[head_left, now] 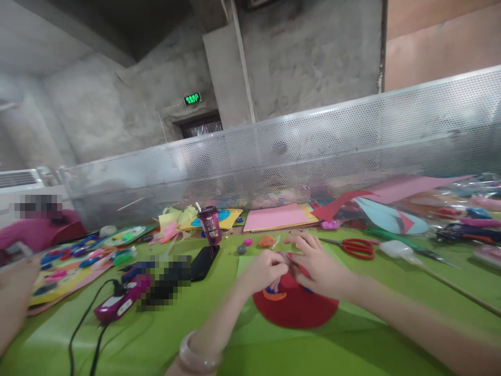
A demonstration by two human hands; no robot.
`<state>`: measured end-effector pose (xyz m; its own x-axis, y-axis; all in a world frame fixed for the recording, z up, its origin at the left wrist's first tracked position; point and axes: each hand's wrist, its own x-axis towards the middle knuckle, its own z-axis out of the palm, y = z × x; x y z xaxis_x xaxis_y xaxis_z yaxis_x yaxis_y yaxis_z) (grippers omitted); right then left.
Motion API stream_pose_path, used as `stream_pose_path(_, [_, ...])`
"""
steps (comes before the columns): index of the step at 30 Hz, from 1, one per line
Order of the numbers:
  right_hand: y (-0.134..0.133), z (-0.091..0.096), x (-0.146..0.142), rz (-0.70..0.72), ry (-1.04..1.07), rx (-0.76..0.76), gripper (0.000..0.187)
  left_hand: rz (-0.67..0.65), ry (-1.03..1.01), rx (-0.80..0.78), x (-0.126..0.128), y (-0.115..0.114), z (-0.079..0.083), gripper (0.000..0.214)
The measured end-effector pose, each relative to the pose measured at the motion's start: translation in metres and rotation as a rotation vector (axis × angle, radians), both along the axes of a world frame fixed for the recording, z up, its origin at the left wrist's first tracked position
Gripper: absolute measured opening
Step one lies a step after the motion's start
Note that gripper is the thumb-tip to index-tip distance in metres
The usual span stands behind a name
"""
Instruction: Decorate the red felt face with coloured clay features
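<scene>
My left hand (pixel 263 271) and my right hand (pixel 317 266) meet over a round red felt piece (pixel 295 308) lying on a light green sheet (pixel 352 313). Both hands pinch at a small thing between their fingertips, above the top edge of the red piece; I cannot make out what it is. An orange and a blue shape sit on the red felt just under my left hand. A pale bangle (pixel 198 357) is on my left wrist.
Red-handled scissors (pixel 358 246), a white glue bottle (pixel 399 249), a dark cup with a straw (pixel 210 224), a black phone (pixel 203 262), a purple glue gun with cable (pixel 119 303) and coloured paper sheets (pixel 276 216) lie on the green table. A perforated metal screen (pixel 313 151) stands behind. Another person's arm (pixel 13 297) is at the left.
</scene>
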<state>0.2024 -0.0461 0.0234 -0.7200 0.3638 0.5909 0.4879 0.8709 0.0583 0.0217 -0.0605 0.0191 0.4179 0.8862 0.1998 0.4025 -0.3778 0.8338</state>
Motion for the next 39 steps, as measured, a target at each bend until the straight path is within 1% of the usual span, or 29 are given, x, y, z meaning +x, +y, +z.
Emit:
stream_pose_path(5, [-0.004,0.002,-0.003,0.0,-0.006,0.028,0.011,0.002,0.014,-0.003,0.002,0.0,0.0,0.028])
stream_pose_path(9, [-0.008,0.004,-0.006,-0.023,0.057,0.021,0.014,-0.007,-0.002,-0.021,0.001,0.0,0.0,0.028])
stream_pose_path(13, [-0.009,0.005,-0.01,-0.041,0.13,0.004,0.012,-0.026,-0.01,-0.04,-0.001,0.0,0.001,0.027])
stream_pose_path(17, [-0.004,0.002,-0.006,-0.005,0.115,-0.001,0.015,0.001,-0.006,-0.023,0.001,0.0,0.0,0.026])
stream_pose_path(19, [-0.001,-0.001,-0.003,0.016,0.084,0.027,0.014,0.031,0.001,-0.001,0.002,-0.001,-0.001,0.024])
stream_pose_path(21, [0.002,-0.002,-0.001,0.03,0.046,0.087,0.011,0.053,0.009,0.012,0.004,-0.001,-0.001,0.023])
stream_pose_path(24, [0.003,-0.003,-0.001,0.04,-0.005,0.174,0.019,0.058,0.024,0.015,0.005,-0.003,-0.002,0.027])
stream_pose_path(27, [0.003,-0.002,-0.001,0.026,-0.004,0.199,0.021,0.043,0.049,0.017,0.007,-0.006,0.0,0.029])
stream_pose_path(29, [0.002,-0.001,0.0,0.018,0.004,0.164,0.022,0.033,0.078,0.019,0.008,-0.008,0.001,0.031])
stream_pose_path(33, [-0.001,-0.001,-0.001,-0.007,0.02,-0.002,0.023,0.032,0.161,0.04,0.008,-0.011,0.003,0.031])
stream_pose_path(35, [-0.002,-0.001,-0.002,-0.008,0.027,-0.054,0.021,0.034,0.199,0.056,0.008,-0.012,0.004,0.031])
stream_pose_path(39, [0.001,-0.002,-0.001,0.066,0.034,-0.141,0.015,0.032,0.243,0.084,0.008,-0.013,0.004,0.034])
